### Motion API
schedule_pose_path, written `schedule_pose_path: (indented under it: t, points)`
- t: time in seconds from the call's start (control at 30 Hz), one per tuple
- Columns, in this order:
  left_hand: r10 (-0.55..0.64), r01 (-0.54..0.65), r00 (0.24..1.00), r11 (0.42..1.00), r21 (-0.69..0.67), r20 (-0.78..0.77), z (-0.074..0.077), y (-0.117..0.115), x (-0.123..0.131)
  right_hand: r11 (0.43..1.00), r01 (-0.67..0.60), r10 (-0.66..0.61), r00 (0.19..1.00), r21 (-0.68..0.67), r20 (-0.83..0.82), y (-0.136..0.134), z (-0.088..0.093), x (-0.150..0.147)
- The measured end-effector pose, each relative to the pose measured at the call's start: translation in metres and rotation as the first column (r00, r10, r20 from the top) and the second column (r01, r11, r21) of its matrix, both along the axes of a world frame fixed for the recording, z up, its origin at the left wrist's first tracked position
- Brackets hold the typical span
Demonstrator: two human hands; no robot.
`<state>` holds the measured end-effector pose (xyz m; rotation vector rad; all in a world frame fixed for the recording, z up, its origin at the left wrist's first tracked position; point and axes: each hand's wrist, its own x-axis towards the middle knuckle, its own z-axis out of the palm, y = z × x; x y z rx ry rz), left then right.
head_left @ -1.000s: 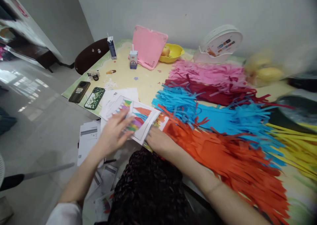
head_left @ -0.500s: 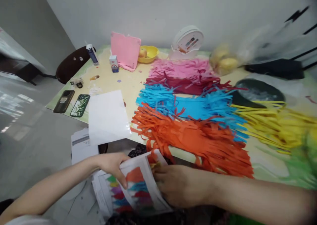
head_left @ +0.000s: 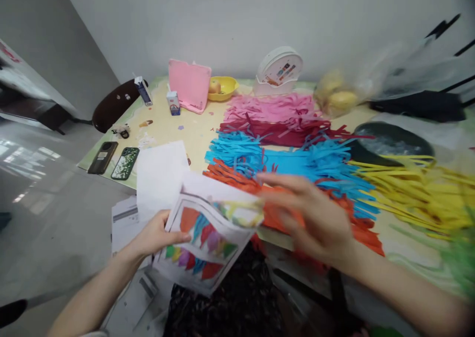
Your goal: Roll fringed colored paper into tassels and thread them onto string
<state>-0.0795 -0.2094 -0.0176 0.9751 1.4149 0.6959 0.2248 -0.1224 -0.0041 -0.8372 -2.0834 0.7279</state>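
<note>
My left hand [head_left: 159, 234] grips the left side of a white packet [head_left: 196, 270] printed with rows of coloured tassels, thumb on its front. Its upper right end, with yellow and green patches, tilts toward my right hand [head_left: 319, 223]. That hand is smeared by motion, but its fingers are apart and I see nothing between them. It hovers over the orange fringed paper [head_left: 222, 172], hiding part of it. Beyond lie blue fringed paper [head_left: 289, 161], dark red fringed paper [head_left: 278, 133] and pink fringed paper [head_left: 270, 108]. Yellow strips [head_left: 404, 193] spread at right.
A white sheet [head_left: 159, 168] and two phones [head_left: 103, 158] lie on the table's left side. Behind stand a pink tablet case [head_left: 190, 84], drink cartons [head_left: 173, 103] and a yellow bowl [head_left: 224, 92]. A black plastic bag [head_left: 226, 310] is below the packet.
The packet has risen and tilted, its printed face now more visible. My right hand has come away from the packet's opening, up and right over the orange paper, with its fingers spreading.
</note>
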Motion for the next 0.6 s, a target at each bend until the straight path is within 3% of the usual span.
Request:
schedule_pose_path:
  t: [0.07,0.13,0.23,0.3,0.37,0.5,0.6]
  points:
    - [0.245,-0.254,0.964,0.963,0.087,0.107,-0.006,0.001,0.013,0.990,0.035,-0.059,0.981,-0.135,-0.185,0.002,-0.007,-0.005]
    - [0.376,-0.407,0.904,0.903,0.141,0.204,-0.014,0.004,0.032,0.933,-0.038,-0.095,0.934,-0.359,-0.345,-0.005,-0.024,-0.020]
    - [0.401,-0.433,0.901,0.865,0.253,0.169,-0.021,0.012,0.056,0.802,-0.062,-0.156,0.939,-0.595,-0.307,-0.018,-0.051,-0.043]
    - [0.345,-0.356,0.934,0.885,0.298,0.090,-0.021,0.017,0.067,0.780,0.035,-0.240,0.939,-0.624,-0.248,-0.024,-0.060,-0.049]
    - [0.313,-0.320,0.947,0.899,0.298,0.072,-0.022,0.020,0.073,0.804,0.101,-0.292,0.925,-0.587,-0.242,-0.026,-0.061,-0.051]
    - [0.398,-0.419,0.908,0.879,0.228,0.133,-0.030,0.021,0.077,0.818,0.128,-0.320,0.912,-0.561,-0.258,-0.032,-0.061,-0.052]
    - [0.407,-0.438,0.896,0.874,0.212,0.176,-0.038,0.018,0.069,0.812,0.076,-0.256,0.937,-0.578,-0.237,-0.034,-0.062,-0.048]
